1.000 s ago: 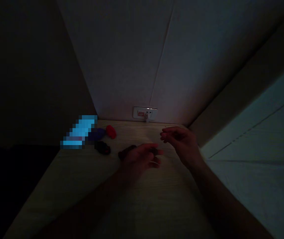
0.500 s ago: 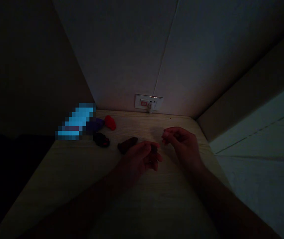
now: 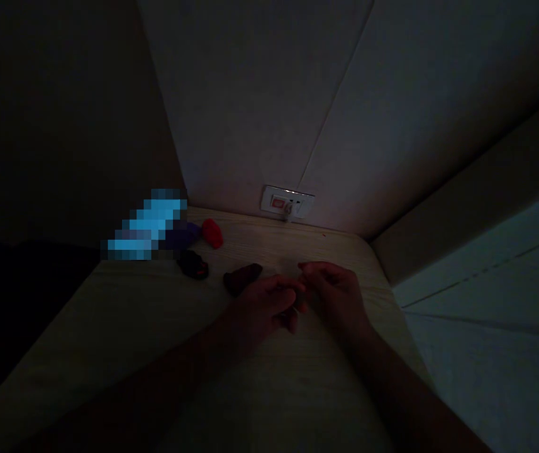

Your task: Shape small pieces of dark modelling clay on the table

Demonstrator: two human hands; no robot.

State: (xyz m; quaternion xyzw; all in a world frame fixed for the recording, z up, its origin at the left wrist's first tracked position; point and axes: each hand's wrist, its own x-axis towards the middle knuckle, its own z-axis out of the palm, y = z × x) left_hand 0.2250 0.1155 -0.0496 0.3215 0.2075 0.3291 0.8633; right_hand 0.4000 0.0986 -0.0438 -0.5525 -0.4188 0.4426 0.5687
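Two hands meet over a dim wooden table, work under way

We see a dark brown, oblong, matt lump [image 3: 241, 278], perhaps of something clay-like, lying on the pale wood-grained table [image 3: 194, 340] just beyond the left hand [image 3: 269, 301]. In this view the two overlap, and we cannot tell whether they touch. The left hand's fingers are loosely curled, the thumb over the forefinger; whether they hold anything is lost in the gloom. The right hand [image 3: 330, 289] pinches narrowly, thumb near forefinger, its tips close by the left hand's. We cannot tell if something small sits between them.

Farther left lie a black rounded lump with a reddish mark [image 3: 192, 265], a bright red oval lump [image 3: 212, 233] and, just beside the red one, a purple elongated lump [image 3: 184, 236]. A glowing blue pixelated slab [image 3: 151, 221] covers the corner past them.

We judge the handling to be midway: four lumps rest apart, none joined to another, and nothing plainly finished shows. What is left, we cannot tell.

Beyond, a white rectangular socket plate [image 3: 268, 200] with a plug [image 3: 288, 211] sits on the grey panelled wall [image 3: 241, 113].
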